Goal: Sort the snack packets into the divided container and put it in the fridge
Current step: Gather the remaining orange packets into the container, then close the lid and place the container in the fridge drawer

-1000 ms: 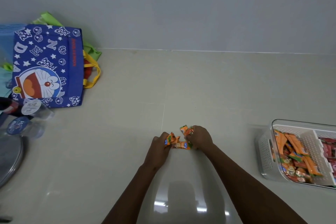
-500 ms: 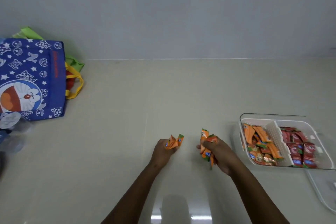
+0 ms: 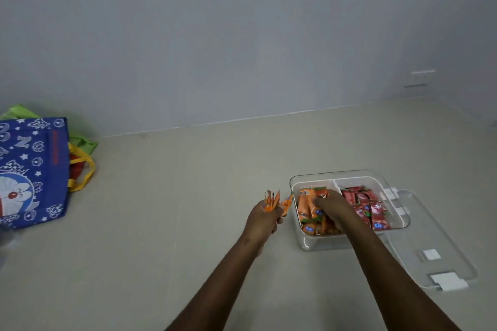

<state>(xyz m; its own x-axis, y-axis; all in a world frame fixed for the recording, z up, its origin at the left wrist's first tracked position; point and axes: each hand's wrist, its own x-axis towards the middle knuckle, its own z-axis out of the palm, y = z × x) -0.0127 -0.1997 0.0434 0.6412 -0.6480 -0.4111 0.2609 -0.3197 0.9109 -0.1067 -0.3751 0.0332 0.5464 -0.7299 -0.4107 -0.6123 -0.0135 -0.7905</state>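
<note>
Two hands work at lower centre: the left hand [image 3: 262,219] grips orange snack packets [image 3: 274,203], the right hand [image 3: 332,205] clutches more over the divided container's [image 3: 317,243] left compartment. Light, slippery, crinkly sachets likely bunch best mid-body.

The right hand [image 3: 332,205] has been moved from the bare worktop [image 3: 188,223] into the left compartment of the container [image 3: 309,242], where its orange packets [image 3: 312,204] now lie, apparently still held. The left hand [image 3: 262,219], with its packets [image 3: 271,201] gripped, has been brought just beside the container.
</note>
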